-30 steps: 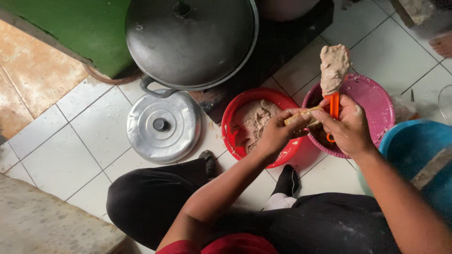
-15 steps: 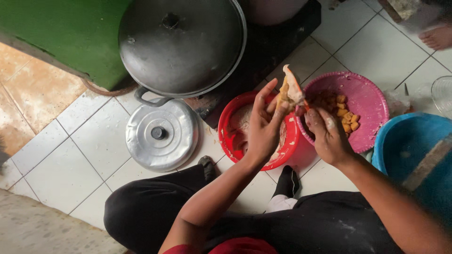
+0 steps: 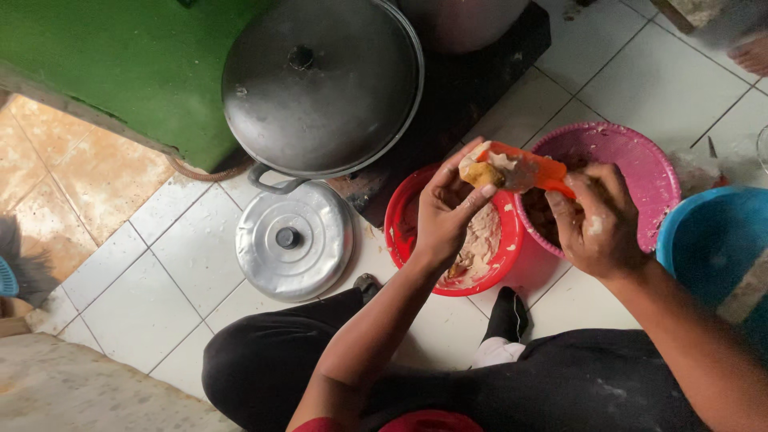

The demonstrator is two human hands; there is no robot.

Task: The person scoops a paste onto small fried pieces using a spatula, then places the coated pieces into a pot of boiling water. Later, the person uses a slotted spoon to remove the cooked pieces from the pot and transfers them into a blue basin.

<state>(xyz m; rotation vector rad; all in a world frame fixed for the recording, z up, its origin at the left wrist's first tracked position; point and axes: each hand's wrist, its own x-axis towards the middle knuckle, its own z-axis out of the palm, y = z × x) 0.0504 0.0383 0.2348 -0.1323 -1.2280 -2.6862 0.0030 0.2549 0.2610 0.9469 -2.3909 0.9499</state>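
Note:
My left hand [image 3: 446, 210] holds a small yellowish piece of food [image 3: 480, 173] in its fingertips above the red bowl [image 3: 398, 234], which has pale batter inside. My right hand [image 3: 596, 226] grips an orange spatula [image 3: 534, 170] smeared with batter, and the blade lies against the piece of food. Under the right hand stands a pink bowl [image 3: 650, 164] with brownish pieces in it, mostly hidden by the hand.
A large dark wok with a lid [image 3: 320, 88] sits on a black stove at the back. On the white tiles to the left lies a silver lid [image 3: 294, 238]. A blue basin [image 3: 706, 240] stands at the right. Another person's foot [image 3: 752, 53] shows top right.
A second ago the right hand held a tall lump of batter on the spatula over the pink bowl. Now the spatula is laid sideways against the piece in my left hand.

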